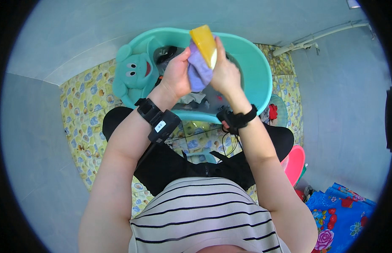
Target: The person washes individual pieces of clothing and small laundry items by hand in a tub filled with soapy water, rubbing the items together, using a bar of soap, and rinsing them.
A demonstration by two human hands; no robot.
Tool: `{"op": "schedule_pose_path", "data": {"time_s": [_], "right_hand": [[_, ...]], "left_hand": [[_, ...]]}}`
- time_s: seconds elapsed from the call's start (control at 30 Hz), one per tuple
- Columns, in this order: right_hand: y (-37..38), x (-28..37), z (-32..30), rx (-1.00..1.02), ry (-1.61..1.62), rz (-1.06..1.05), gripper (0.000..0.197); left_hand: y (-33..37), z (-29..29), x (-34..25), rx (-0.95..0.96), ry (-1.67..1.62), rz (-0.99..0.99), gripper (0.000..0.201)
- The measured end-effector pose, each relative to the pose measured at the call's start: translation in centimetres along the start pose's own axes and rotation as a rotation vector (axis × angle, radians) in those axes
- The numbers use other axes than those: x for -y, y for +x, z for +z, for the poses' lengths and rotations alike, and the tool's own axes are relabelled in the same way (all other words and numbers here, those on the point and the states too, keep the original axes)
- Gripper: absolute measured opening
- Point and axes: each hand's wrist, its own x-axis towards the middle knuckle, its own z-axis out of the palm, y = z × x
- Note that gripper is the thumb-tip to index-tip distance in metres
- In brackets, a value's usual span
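Over the teal plastic tub (260, 71), the left hand (175, 75) holds a soft purple cloth (198, 72) while the right hand (226, 75) grips a yellow rectangular bar (202, 40) against it. If slick, the bar could slip loose and drop into the grey water (212, 98) below.

the floor (88, 95) is covered in yellowish tiles with a blue and green pebble-ish print, kinda busy, and it's boxed in by blue-grey walls (31, 126). a whitish pipe (318, 39) is fixed along the right-hand one. over on the right a red item (273, 111) is held in a see-through basin (283, 109). lower down, a pink basin (295, 163) is partly hidden, with blue floral fabric (337, 219) bunched nearby.
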Motion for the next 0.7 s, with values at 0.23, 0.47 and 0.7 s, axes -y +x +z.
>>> {"op": "schedule_pose_path", "data": {"time_s": [0.23, 0.47, 0.7], "right_hand": [[-6.6, 0.1, -0.1, 0.307, 0.148, -0.063, 0.091], [-6.8, -1.6, -2.5, 0.114, 0.166, -0.183, 0.09], [-7.1, -1.4, 0.0, 0.32, 0.213, -0.096, 0.091]], "left_hand": [[-0.3, -1.3, -2.4, 0.005, 0.003, -0.028, 0.039], [0.4, -1.1, -1.8, -0.107, -0.016, -0.08, 0.04], [0.0, -2.2, -2.4, 0.022, -0.072, -0.147, 0.041]]}}
